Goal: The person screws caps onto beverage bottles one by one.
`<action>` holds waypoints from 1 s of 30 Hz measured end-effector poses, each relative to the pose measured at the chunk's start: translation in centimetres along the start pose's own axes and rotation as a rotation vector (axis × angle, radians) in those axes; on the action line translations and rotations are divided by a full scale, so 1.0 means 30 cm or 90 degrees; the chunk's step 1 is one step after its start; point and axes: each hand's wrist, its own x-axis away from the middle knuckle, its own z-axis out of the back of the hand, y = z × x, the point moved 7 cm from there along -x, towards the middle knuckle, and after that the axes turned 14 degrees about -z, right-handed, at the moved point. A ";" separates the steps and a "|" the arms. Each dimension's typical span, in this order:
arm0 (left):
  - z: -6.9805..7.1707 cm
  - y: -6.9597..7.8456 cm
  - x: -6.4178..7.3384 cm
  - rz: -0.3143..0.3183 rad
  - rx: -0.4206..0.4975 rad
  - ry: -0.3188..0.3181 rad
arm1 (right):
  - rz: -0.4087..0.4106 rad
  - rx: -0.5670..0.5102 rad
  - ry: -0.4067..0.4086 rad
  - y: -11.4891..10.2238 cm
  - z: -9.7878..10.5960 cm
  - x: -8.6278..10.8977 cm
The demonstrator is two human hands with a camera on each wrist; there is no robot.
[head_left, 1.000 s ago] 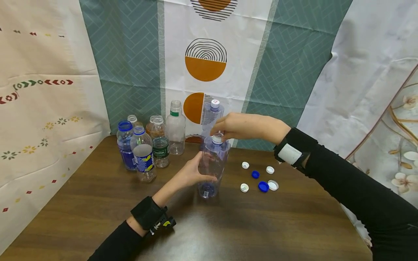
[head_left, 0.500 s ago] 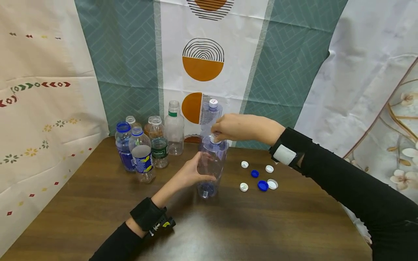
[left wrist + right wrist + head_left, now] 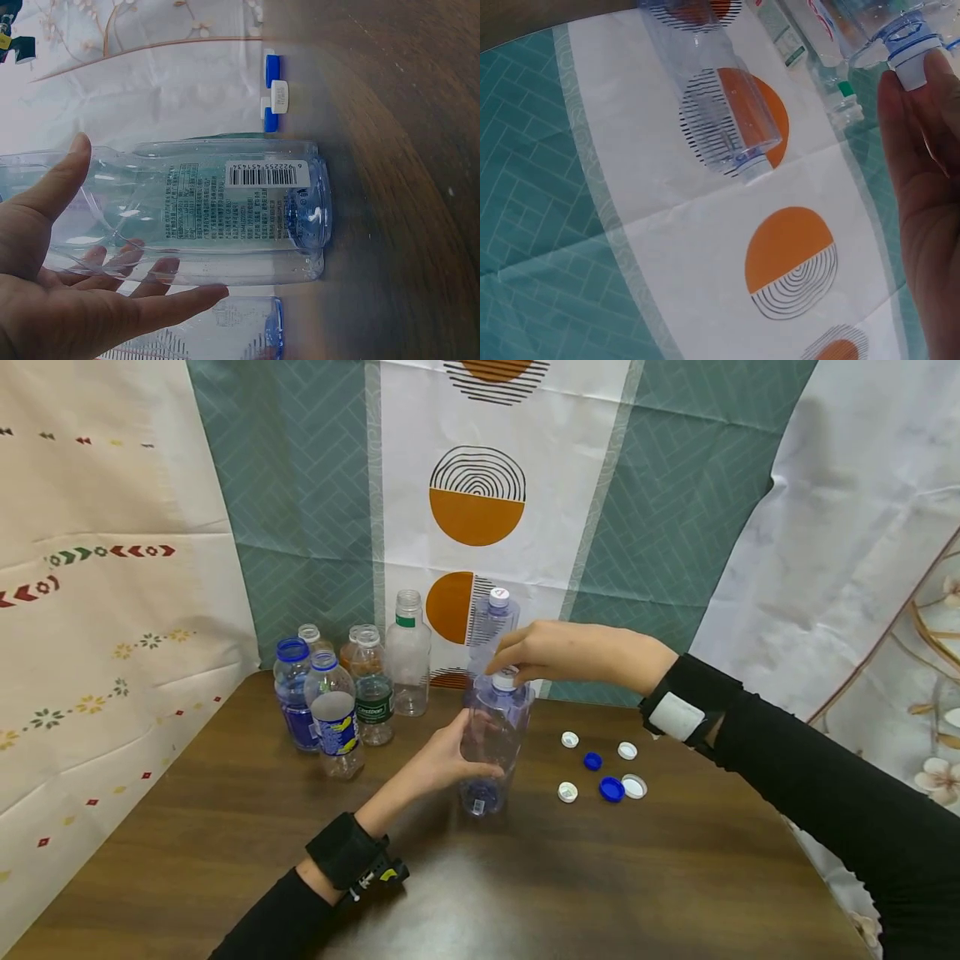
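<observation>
A tall clear bluish plastic bottle (image 3: 495, 739) stands on the table in the head view. My left hand (image 3: 441, 762) grips its body, thumb on one side and fingers round the other. A white cap (image 3: 506, 678) sits at the bottle's neck, and my right hand (image 3: 581, 647) pinches it from above. In the right wrist view the thumb and a finger press on opposite sides of this cap (image 3: 911, 69). Printed text and a barcode label (image 3: 266, 174) show on the bottle in the left wrist view. Directly behind stands a similar bottle (image 3: 492, 620) with a white cap.
Several uncapped bottles stand at the back left, among them a lemon-labelled one (image 3: 337, 735) and a green-labelled one (image 3: 372, 702). To the right lie several loose white and blue caps, including a blue cap (image 3: 612, 790). A patterned cloth (image 3: 476, 518) hangs behind the table.
The right hand's fingers have shifted on the cap; half a second ago they covered more of it. The left hand and the bottle have stayed in place. The head view has swung slightly.
</observation>
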 end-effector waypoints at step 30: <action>-0.002 0.000 -0.003 -0.005 -0.008 -0.008 | -0.050 0.009 0.095 -0.018 -0.040 0.037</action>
